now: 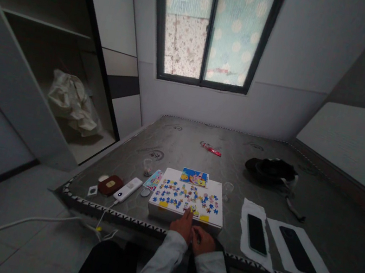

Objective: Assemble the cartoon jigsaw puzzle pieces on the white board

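Observation:
A white board (pixel 165 192) lies near the front edge of a grey mattress (pixel 200 158), strewn with several small jigsaw pieces (pixel 189 196), mostly blue and yellow. My left hand (pixel 182 225) rests at the board's near edge with fingers curled, touching pieces there. My right hand (pixel 203 241) sits just beside it, fingers pinched together on something too small to make out. A colourful reference picture (pixel 194 176) lies at the board's far edge.
Left of the board lie a white power bank (pixel 128 188), a dark red case (pixel 110 185) and a card (pixel 153 179). Two phones (pixel 256 234) (pixel 297 249) rest on white paper at right. A dark bag (pixel 271 169), a red wrapper (pixel 211 149), a cabinet at left.

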### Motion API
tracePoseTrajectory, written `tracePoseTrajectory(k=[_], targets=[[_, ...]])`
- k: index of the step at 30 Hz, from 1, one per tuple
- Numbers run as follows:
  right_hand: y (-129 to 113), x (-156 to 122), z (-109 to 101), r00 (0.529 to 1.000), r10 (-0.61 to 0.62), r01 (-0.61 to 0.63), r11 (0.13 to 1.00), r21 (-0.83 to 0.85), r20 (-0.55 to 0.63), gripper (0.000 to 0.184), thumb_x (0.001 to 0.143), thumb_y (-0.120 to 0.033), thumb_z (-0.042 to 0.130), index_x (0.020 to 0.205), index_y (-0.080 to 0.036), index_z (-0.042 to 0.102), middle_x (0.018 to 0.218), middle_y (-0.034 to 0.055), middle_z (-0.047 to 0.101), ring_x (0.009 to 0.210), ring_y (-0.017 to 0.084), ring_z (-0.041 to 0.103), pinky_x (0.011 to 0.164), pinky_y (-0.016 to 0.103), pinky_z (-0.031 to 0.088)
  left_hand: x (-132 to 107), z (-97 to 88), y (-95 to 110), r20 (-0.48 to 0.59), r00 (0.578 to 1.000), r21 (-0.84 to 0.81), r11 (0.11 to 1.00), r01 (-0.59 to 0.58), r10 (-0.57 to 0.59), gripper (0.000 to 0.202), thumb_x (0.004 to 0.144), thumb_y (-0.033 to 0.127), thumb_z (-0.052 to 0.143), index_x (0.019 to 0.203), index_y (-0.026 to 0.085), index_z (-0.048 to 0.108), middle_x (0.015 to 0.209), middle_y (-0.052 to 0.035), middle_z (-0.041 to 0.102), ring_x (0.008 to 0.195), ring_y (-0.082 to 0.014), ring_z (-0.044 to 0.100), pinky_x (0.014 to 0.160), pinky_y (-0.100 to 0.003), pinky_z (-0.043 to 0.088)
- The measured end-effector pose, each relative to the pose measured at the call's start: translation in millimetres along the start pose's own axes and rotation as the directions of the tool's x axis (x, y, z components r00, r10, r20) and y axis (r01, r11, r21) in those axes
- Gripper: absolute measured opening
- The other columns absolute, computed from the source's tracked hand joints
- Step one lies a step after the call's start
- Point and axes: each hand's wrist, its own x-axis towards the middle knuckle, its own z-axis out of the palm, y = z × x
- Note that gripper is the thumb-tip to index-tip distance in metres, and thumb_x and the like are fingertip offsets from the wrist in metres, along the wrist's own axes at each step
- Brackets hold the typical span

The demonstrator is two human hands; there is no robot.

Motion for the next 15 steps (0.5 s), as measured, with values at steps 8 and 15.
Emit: tracePoseTrajectory(k=[8,15], targets=[[-2,1,-1,0.993,-0.027,0.029,0.999,-0.014,0.118,0.030,0.095,-0.040,0.045,0.096,-0.029,0.072,0.079,-0.0005,0.073,0.073,0.016,0.068,0.065,0.022,0.044,-30,-31.0,-37,-0.106,0.989,0.028,0.994,-0.105,0.108,0.036,0.084,0.014,0.045,0.114,0.029,0.059,0.121,-0.0030,0.064,0.100,-0.0216,0.067,0.084,-0.035,0.053],[-9,3,2,0.968,-0.026,0.050,0.995,-0.088,0.251,0.023,0.093,-0.035,0.050,0.099,-0.031,0.072,0.086,-0.0015,0.076,0.081,0.017,0.070,0.066,0.022,0.042,-42,4.4,-154,0.084,0.993,0.018,0.996,-0.089,0.087,0.025,0.083,0.016,0.047,0.088,0.029,0.068,0.098,0.0021,0.072,0.102,-0.0198,0.065,0.091,-0.030,0.046]])
